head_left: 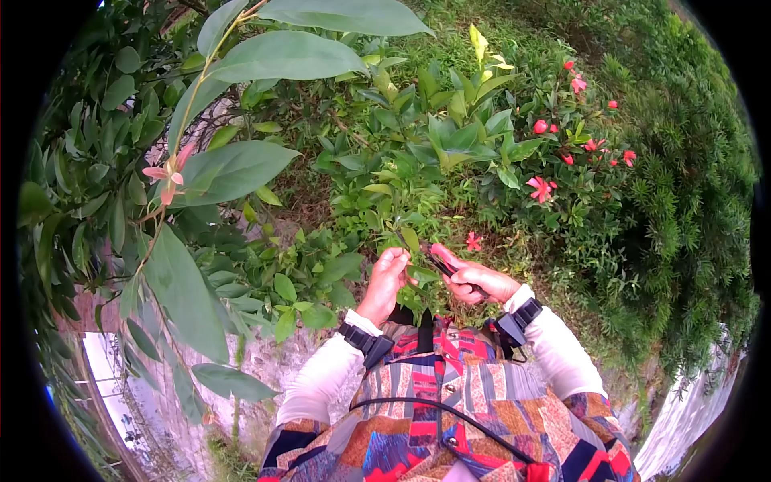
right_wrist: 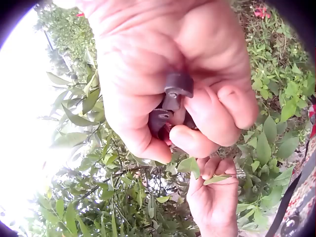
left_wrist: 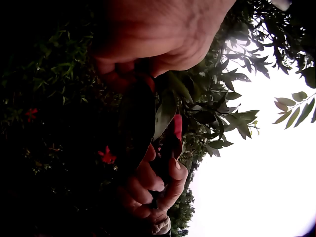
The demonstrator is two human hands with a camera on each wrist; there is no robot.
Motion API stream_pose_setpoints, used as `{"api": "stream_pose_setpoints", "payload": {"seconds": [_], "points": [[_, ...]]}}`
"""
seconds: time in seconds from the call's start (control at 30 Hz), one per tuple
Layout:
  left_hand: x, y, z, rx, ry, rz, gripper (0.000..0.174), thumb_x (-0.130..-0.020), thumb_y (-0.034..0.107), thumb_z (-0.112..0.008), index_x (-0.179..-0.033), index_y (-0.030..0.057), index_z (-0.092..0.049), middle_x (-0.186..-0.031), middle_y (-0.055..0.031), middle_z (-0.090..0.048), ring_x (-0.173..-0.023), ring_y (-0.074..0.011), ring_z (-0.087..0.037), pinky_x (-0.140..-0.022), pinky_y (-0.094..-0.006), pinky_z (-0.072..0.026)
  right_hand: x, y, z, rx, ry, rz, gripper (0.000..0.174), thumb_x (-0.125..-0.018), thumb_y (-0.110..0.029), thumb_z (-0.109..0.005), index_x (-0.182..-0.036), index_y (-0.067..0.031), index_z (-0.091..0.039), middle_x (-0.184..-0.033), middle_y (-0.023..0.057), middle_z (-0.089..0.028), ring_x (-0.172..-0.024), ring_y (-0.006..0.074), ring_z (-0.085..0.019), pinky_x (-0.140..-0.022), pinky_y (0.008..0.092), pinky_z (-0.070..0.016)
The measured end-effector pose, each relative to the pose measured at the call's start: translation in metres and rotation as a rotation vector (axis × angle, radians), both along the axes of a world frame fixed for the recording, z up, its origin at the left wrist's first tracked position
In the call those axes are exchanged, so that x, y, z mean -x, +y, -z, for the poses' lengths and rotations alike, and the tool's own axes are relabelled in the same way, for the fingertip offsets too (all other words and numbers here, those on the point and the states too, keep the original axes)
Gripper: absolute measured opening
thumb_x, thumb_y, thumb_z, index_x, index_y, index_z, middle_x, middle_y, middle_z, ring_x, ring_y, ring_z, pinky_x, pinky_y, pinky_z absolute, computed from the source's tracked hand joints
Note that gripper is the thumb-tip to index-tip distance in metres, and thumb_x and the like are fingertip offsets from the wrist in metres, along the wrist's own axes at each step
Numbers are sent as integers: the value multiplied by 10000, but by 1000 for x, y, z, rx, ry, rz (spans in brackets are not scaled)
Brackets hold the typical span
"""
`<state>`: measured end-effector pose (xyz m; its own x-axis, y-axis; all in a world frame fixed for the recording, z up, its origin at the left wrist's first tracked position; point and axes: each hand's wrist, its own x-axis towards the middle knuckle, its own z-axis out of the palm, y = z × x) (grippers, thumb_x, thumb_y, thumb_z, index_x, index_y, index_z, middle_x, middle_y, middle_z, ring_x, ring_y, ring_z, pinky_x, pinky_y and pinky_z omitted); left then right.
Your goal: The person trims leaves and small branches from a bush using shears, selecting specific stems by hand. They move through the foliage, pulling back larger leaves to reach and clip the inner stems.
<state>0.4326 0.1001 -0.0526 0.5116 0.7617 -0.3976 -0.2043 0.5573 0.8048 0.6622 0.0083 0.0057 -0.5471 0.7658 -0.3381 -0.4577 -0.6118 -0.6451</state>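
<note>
My right hand (head_left: 482, 283) grips pruning shears (head_left: 440, 262) with dark handles and a red part, their front end pointing left toward the twigs. In the right wrist view the dark handle end (right_wrist: 177, 85) sticks out between the curled fingers. Just to the left, my left hand (head_left: 385, 283) pinches a leafy twig (left_wrist: 166, 114) between thumb and fingers. Its green leaves (head_left: 422, 275) fall between the two hands. The blades are largely hidden behind hand and foliage.
A leafy bush (head_left: 458, 136) rises directly ahead. Red flowers (head_left: 541, 189) grow on a shrub to its right, beside a dense green hedge (head_left: 683, 201). Large leaves on a branch (head_left: 189, 297) hang close at the left. Pale paving (head_left: 265, 369) lies below.
</note>
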Motion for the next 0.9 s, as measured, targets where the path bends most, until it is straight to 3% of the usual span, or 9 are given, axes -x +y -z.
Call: {"api": "stream_pose_setpoints", "payload": {"seconds": [0.1,0.3,0.37,0.43,0.5,0.53,0.57,0.67,0.9], "points": [[3,6,4,8,-7,-32,109,-1049,192,-526,-1125,116,-544,-994,16,-597,-840,-96,-624,-690,-275,-548,-2,-4,-14,-126,-181,-144,761,-987,-248,-477,-1631,-217,-72,-695,-78,-301,-555,49,-276,-506,233,-227],[17,8,15,34,-25,4,86,-1052,172,-515,-1124,145,-552,-1031,26,-586,-905,-100,-592,-757,-301,-518,3,-11,-26,-184,-285,-179,786,-972,-298,-486,-1631,-198,-69,-828,-40,-369,-587,68,-303,-520,232,-271],[17,5,18,14,-12,-48,96,-1047,177,-532,-1125,123,-543,-1014,15,-590,-862,-105,-607,-731,-283,-522,6,-13,-26,-202,-338,24,797,-967,-324,-483,-1632,-196,-62,-893,-18,-391,-606,65,-311,-531,226,-281],[15,2,16,36,-19,-42,87,-1045,167,-530,-1120,128,-546,-1032,20,-581,-911,-98,-589,-749,-294,-522,-1,-5,-15,-236,-439,-6,814,-950,-365,-489,-1630,-172,-85,-929,25,-436,-630,134,-397,-580,280,-365],[14,0,19,55,-25,-33,81,-1043,158,-528,-1116,132,-550,-1049,26,-571,-960,-91,-570,-768,-306,-521,-4,5,-3,-597,-890,-156,837,-931,-387,-496,-1623,-142,-93,-954,75,-480,-685,250,-493,-696,365,-445],[12,0,21,50,-24,-53,93,-1042,164,-534,-1126,125,-549,-1042,23,-578,-919,-97,-585,-747,-297,-526,-2,3,6,-655,-932,-84,765,-895,-421,-536,-1530,-48,-329,-1004,154,-572,-821,355,-588,-824,431,-463],[11,0,23,45,-23,-76,108,-1042,170,-540,-1136,117,-548,-1034,21,-586,-879,-104,-600,-726,-288,-531,-1,4,4,-657,-931,-84,765,-895,-421,-536,-1530,-48,-329,-1004,154,-572,-821,355,-588,-824,431,-463],[12,2,26,36,-33,-66,111,-1041,171,-542,-1138,117,-549,-1034,21,-586,-877,-103,-599,-723,-283,-535,10,10,-1,-406,-1081,-140,538,-842,-445,-618,-1108,17,-551,-1043,234,-670,-1011,370,-650,-852,429,-473],[14,0,21,4,18,-67,120,-1046,191,-533,-1135,112,-551,-1029,15,-582,-855,-98,-599,-723,-280,-546,21,22,4,-404,-985,-17,602,-840,-445,-620,-1188,40,-542,-1049,257,-668,-989,402,-650,-863,432,-483]]}}
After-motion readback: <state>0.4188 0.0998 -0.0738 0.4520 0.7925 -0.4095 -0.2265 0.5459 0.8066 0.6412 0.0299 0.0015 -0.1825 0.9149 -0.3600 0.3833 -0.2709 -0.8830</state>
